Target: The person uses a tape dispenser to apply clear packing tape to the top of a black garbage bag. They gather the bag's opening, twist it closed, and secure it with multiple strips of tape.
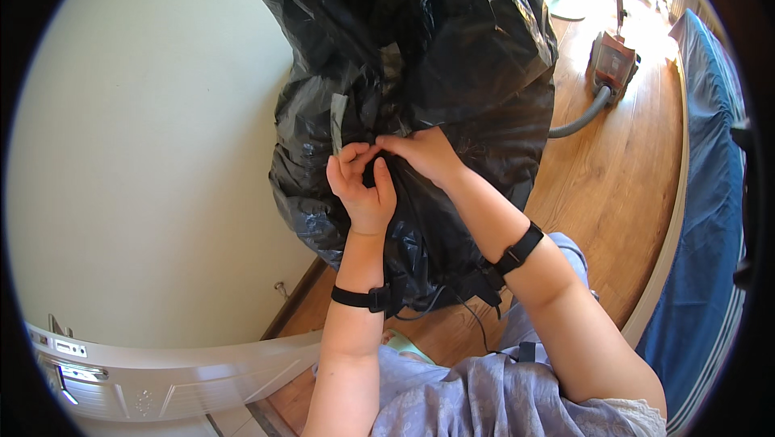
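Observation:
A large bulky item wrapped in black plastic sheeting (484, 92) stands upright before me, its surface creased and shiny. My left hand (363, 189) is at its middle, palm turned up, thumb apart from the curled fingers. A pale strip of tape (338, 119) runs down the plastic to just above those fingers; whether they touch it is unclear. My right hand (427, 152) rests against the plastic, its thumb tip meeting the left fingertips. Its other fingers are mostly hidden, so any grip there cannot be made out. Another piece of tape (391, 65) shows higher up.
A pale wall (151, 134) borders the wrapped item on the left, with a doorstop (281, 289) low down. A white door (181, 385) stands at lower left. On the wood floor (605, 195) are a canister vacuum cleaner (613, 65) and its hose (584, 122). Blue fabric (696, 225) lines the right.

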